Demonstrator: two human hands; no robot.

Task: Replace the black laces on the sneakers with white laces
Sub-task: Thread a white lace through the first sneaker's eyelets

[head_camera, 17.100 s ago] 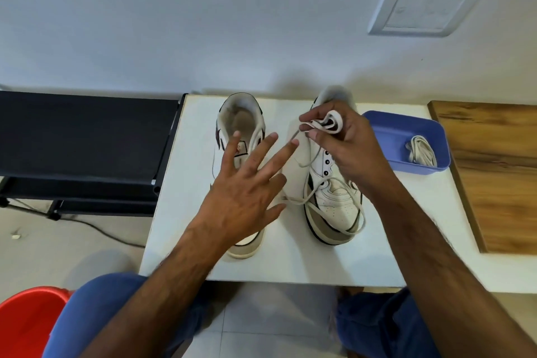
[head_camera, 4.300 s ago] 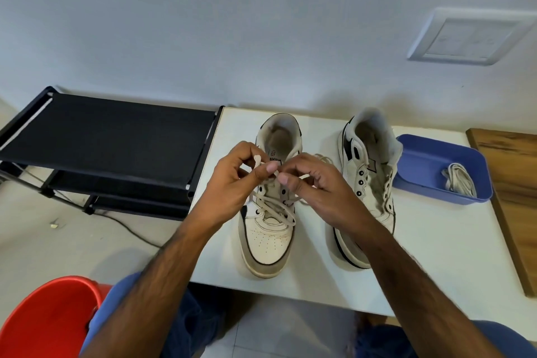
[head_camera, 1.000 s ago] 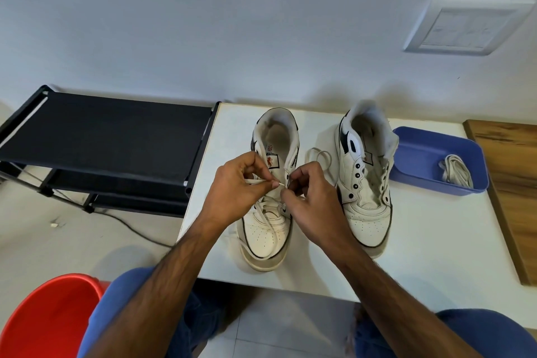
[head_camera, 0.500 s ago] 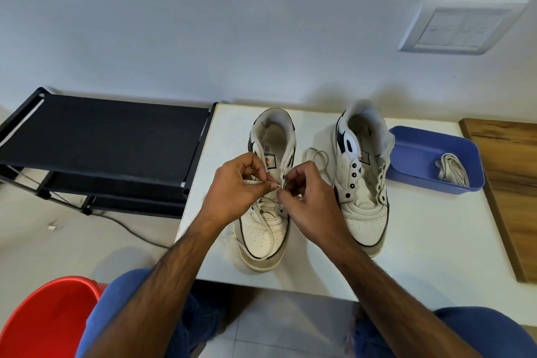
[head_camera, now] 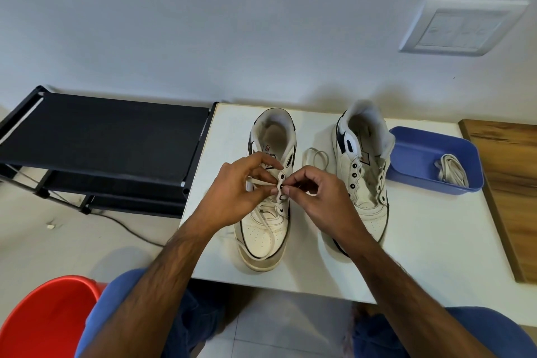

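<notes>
Two white sneakers with dark trim stand toes toward me on the white table point(head_camera: 430, 241). The left sneaker point(head_camera: 266, 229) carries a white lace point(head_camera: 268, 213) through its lower eyelets. My left hand point(head_camera: 235, 193) pinches a strand of that lace above the tongue. My right hand point(head_camera: 321, 197) pinches the lace at an eyelet on the shoe's right flap. A loose loop of the lace point(head_camera: 316, 158) lies between the shoes. The right sneaker point(head_camera: 363, 180) has bare eyelets and no lace.
A blue tray point(head_camera: 412, 151) at the right holds another bundled white lace point(head_camera: 452, 168). A wooden board point(head_camera: 508, 183) lies at the far right. A black rack point(head_camera: 101, 136) adjoins the table's left edge. A red bucket point(head_camera: 43, 320) stands by my left knee.
Both hands have stayed on the left sneaker's lace, shifting slightly up toward a higher eyelet. The view has drifted a little; the shoes and tray have not moved.
</notes>
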